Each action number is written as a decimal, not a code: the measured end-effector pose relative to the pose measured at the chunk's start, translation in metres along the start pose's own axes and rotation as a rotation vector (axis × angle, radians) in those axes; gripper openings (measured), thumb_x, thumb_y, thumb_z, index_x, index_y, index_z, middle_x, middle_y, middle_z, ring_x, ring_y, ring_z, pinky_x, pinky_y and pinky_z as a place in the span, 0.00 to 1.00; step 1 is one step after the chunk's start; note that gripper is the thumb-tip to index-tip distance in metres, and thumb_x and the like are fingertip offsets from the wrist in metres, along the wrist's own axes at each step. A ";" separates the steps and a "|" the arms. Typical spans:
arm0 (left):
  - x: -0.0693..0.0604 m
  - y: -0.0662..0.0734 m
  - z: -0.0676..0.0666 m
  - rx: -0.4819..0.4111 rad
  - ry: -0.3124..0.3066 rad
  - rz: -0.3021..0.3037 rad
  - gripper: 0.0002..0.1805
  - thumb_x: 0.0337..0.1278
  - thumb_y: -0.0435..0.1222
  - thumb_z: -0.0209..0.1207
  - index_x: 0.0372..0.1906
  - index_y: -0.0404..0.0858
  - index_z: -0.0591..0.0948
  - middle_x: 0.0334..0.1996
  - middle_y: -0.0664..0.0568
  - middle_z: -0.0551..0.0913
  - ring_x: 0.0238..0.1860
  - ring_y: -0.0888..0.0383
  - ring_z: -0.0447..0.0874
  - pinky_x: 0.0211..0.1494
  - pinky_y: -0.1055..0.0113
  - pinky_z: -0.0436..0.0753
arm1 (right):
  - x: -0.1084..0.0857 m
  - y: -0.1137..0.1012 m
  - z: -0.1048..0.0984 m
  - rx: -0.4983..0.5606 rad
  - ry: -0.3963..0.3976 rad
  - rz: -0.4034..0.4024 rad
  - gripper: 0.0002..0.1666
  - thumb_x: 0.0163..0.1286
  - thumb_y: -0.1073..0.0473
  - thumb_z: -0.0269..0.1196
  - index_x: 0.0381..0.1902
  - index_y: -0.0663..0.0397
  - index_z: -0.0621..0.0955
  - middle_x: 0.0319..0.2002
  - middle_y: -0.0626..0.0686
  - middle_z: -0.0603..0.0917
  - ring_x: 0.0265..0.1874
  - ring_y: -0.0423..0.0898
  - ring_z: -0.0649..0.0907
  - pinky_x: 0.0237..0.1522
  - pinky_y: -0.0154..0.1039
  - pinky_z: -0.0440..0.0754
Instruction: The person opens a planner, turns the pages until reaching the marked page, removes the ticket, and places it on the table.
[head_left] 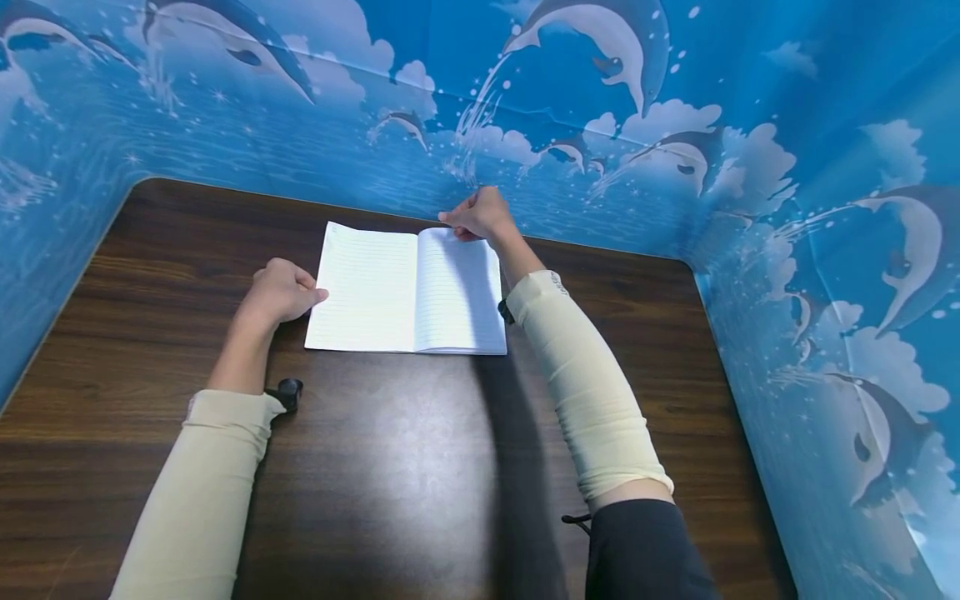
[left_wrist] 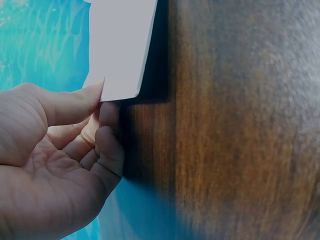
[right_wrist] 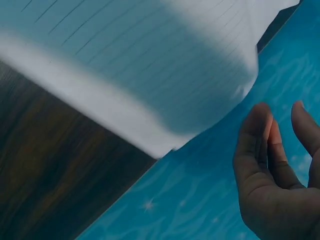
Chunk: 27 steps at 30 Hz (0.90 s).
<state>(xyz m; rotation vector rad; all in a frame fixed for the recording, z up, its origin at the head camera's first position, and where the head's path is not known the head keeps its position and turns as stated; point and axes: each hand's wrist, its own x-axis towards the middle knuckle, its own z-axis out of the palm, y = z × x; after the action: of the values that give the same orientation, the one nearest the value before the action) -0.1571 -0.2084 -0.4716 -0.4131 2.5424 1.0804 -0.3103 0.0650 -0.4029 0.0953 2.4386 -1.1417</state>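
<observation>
An open notebook (head_left: 365,292) with blank, lined white pages lies near the far edge of the table. My left hand (head_left: 279,292) pinches its left edge between thumb and fingers; the left wrist view shows the thumb (left_wrist: 75,105) on top of the notebook's edge (left_wrist: 122,55). Above the top edge of the right-hand page, my right hand (head_left: 480,214) hovers. In the right wrist view its thumb and bent fingers (right_wrist: 250,150) stand apart with nothing between them, and the lined page (right_wrist: 150,65) lies beside them, its corner slightly curved.
The dark wood-grain table (head_left: 390,467) has rounded far corners. Behind it and to the right hangs a blue curtain (head_left: 315,142) printed with dolphins. The right forearm casts a shadow across the right-hand page and the tabletop.
</observation>
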 end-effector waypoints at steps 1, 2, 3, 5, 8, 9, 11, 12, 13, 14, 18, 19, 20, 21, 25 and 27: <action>0.000 0.000 0.000 0.001 -0.001 -0.002 0.18 0.79 0.38 0.58 0.52 0.23 0.84 0.63 0.23 0.71 0.61 0.32 0.64 0.53 0.43 0.76 | 0.000 0.003 -0.003 -0.021 0.015 0.018 0.20 0.74 0.52 0.72 0.50 0.65 0.90 0.43 0.61 0.92 0.34 0.48 0.91 0.53 0.43 0.90; 0.000 -0.001 0.000 0.002 0.000 -0.002 0.18 0.79 0.38 0.58 0.52 0.23 0.84 0.63 0.23 0.71 0.61 0.32 0.64 0.53 0.43 0.76 | 0.001 0.007 -0.007 -0.027 0.028 0.029 0.19 0.74 0.52 0.72 0.47 0.65 0.90 0.42 0.62 0.91 0.37 0.50 0.91 0.54 0.44 0.90; 0.001 -0.001 0.000 0.001 0.001 -0.003 0.18 0.79 0.38 0.58 0.52 0.23 0.84 0.64 0.22 0.70 0.62 0.32 0.64 0.53 0.43 0.76 | 0.003 0.011 -0.010 -0.040 0.040 0.048 0.18 0.75 0.51 0.72 0.43 0.65 0.90 0.39 0.62 0.91 0.38 0.52 0.91 0.55 0.44 0.89; 0.001 -0.002 0.001 -0.002 0.004 -0.007 0.18 0.79 0.38 0.59 0.52 0.23 0.84 0.64 0.22 0.70 0.62 0.32 0.64 0.54 0.42 0.77 | 0.006 0.020 -0.015 -0.062 0.066 0.097 0.18 0.74 0.51 0.73 0.39 0.64 0.89 0.38 0.61 0.90 0.43 0.54 0.91 0.56 0.45 0.89; 0.002 -0.002 0.002 -0.006 0.009 -0.006 0.18 0.79 0.38 0.59 0.52 0.23 0.84 0.64 0.23 0.71 0.62 0.32 0.66 0.55 0.41 0.77 | 0.010 0.033 -0.020 -0.056 0.083 0.177 0.16 0.73 0.53 0.74 0.39 0.63 0.87 0.35 0.58 0.86 0.44 0.54 0.89 0.59 0.47 0.88; 0.002 -0.002 0.002 -0.005 0.010 -0.005 0.18 0.79 0.38 0.59 0.52 0.23 0.84 0.63 0.23 0.72 0.62 0.33 0.66 0.55 0.41 0.77 | 0.010 0.035 -0.020 -0.059 0.089 0.207 0.16 0.72 0.53 0.74 0.42 0.63 0.88 0.36 0.58 0.87 0.45 0.54 0.90 0.59 0.47 0.88; 0.002 -0.002 0.002 -0.002 0.012 0.001 0.18 0.79 0.38 0.58 0.52 0.23 0.84 0.62 0.24 0.73 0.62 0.33 0.66 0.55 0.40 0.77 | 0.009 0.040 -0.020 -0.061 0.085 0.251 0.19 0.71 0.54 0.75 0.50 0.64 0.88 0.43 0.59 0.88 0.50 0.54 0.90 0.60 0.46 0.88; 0.002 -0.002 0.002 -0.001 0.012 0.001 0.18 0.79 0.38 0.58 0.52 0.23 0.84 0.62 0.24 0.73 0.62 0.33 0.66 0.55 0.40 0.77 | 0.009 0.042 -0.020 -0.066 0.078 0.269 0.21 0.71 0.54 0.75 0.53 0.65 0.87 0.44 0.59 0.87 0.51 0.54 0.90 0.60 0.46 0.88; 0.001 -0.002 0.002 0.001 0.013 0.001 0.18 0.79 0.38 0.58 0.52 0.23 0.84 0.62 0.24 0.73 0.62 0.32 0.66 0.56 0.39 0.77 | 0.009 0.043 -0.018 -0.075 0.069 0.284 0.24 0.71 0.54 0.75 0.57 0.65 0.85 0.46 0.60 0.87 0.53 0.54 0.90 0.60 0.46 0.88; 0.001 -0.002 0.001 0.000 0.013 -0.001 0.18 0.79 0.38 0.58 0.52 0.23 0.84 0.63 0.24 0.72 0.63 0.32 0.65 0.57 0.39 0.76 | 0.008 0.045 -0.017 -0.084 0.060 0.295 0.28 0.70 0.54 0.76 0.60 0.66 0.83 0.47 0.60 0.87 0.54 0.54 0.90 0.60 0.46 0.88; 0.001 -0.002 0.000 -0.001 0.011 -0.012 0.19 0.79 0.38 0.58 0.54 0.23 0.84 0.65 0.22 0.71 0.64 0.31 0.65 0.59 0.36 0.76 | 0.008 0.051 -0.010 -0.125 0.043 0.304 0.34 0.69 0.54 0.77 0.65 0.66 0.80 0.46 0.59 0.86 0.51 0.52 0.90 0.58 0.44 0.88; 0.001 -0.002 0.001 -0.002 0.013 -0.014 0.19 0.79 0.38 0.58 0.54 0.24 0.84 0.65 0.22 0.70 0.64 0.31 0.65 0.60 0.36 0.76 | 0.008 0.053 -0.009 -0.130 0.048 0.297 0.34 0.68 0.54 0.77 0.65 0.66 0.79 0.45 0.58 0.86 0.48 0.52 0.90 0.57 0.44 0.89; 0.001 -0.002 0.001 -0.002 0.014 -0.017 0.19 0.79 0.39 0.58 0.54 0.24 0.84 0.65 0.23 0.70 0.64 0.31 0.65 0.60 0.36 0.76 | 0.008 0.054 -0.007 -0.135 0.058 0.289 0.34 0.67 0.54 0.78 0.64 0.66 0.80 0.43 0.58 0.86 0.45 0.51 0.89 0.56 0.43 0.89; 0.001 -0.002 0.001 -0.003 0.015 -0.019 0.19 0.79 0.38 0.58 0.54 0.24 0.84 0.65 0.23 0.71 0.64 0.31 0.65 0.60 0.36 0.76 | 0.008 0.056 -0.005 -0.142 0.069 0.279 0.32 0.67 0.55 0.78 0.63 0.66 0.81 0.41 0.57 0.85 0.42 0.50 0.89 0.54 0.43 0.90; 0.002 -0.001 0.003 -0.003 0.019 -0.021 0.18 0.79 0.38 0.58 0.53 0.24 0.84 0.64 0.24 0.72 0.64 0.32 0.66 0.59 0.37 0.76 | 0.010 0.063 0.002 -0.202 0.137 0.227 0.30 0.64 0.55 0.80 0.57 0.66 0.83 0.34 0.55 0.83 0.32 0.47 0.86 0.48 0.43 0.91; 0.002 0.000 0.003 -0.005 0.017 -0.019 0.17 0.79 0.38 0.58 0.52 0.25 0.85 0.63 0.25 0.73 0.63 0.32 0.66 0.58 0.38 0.76 | 0.010 0.065 0.005 -0.237 0.176 0.200 0.29 0.64 0.55 0.81 0.55 0.65 0.84 0.33 0.55 0.82 0.30 0.47 0.86 0.46 0.43 0.91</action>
<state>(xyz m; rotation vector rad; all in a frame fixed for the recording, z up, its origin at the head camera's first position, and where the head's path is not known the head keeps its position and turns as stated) -0.1581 -0.2064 -0.4745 -0.4483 2.5461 1.0808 -0.3015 0.1025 -0.4560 0.3706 2.6287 -0.7818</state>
